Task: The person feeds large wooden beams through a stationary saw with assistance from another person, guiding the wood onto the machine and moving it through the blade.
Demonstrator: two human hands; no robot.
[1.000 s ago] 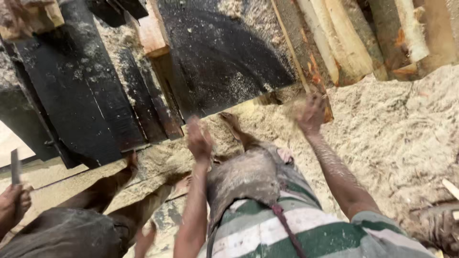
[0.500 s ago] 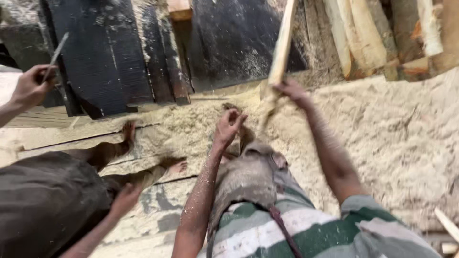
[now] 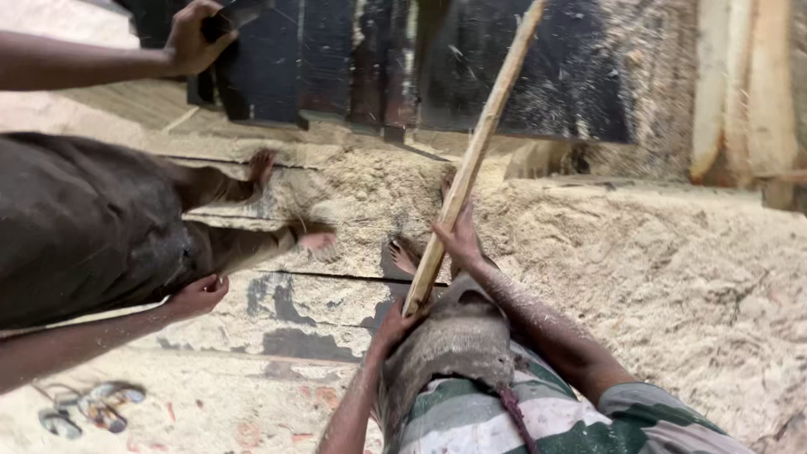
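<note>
I have one long wooden stick (image 3: 471,160) in my two hands. My left hand (image 3: 393,326) wraps its lower end, fingers curled tight around the wood just above my lap, and my right hand (image 3: 461,241) grips it a little higher, fingers closed around the shaft. The stick is pale, roughly squared and slightly bowed, and it slants up and to the right until the top edge of the view cuts it off.

Beside me on my left stands one other person, of whom I see two arms, two bare feet and dark shorts (image 3: 84,227). One of their hands (image 3: 197,296) hangs loosely curled near the floor; the other (image 3: 195,35) holds a dark flat thing that I cannot make out (part of it is cut off at the top).

Sawdust (image 3: 672,269) lies thick and crumbly over the ground on the right, and it dusts my right forearm too. Dark planks (image 3: 336,59) stand in a row behind; I cannot count them surely. Two pale boards (image 3: 744,84) lean at the far right.
</note>
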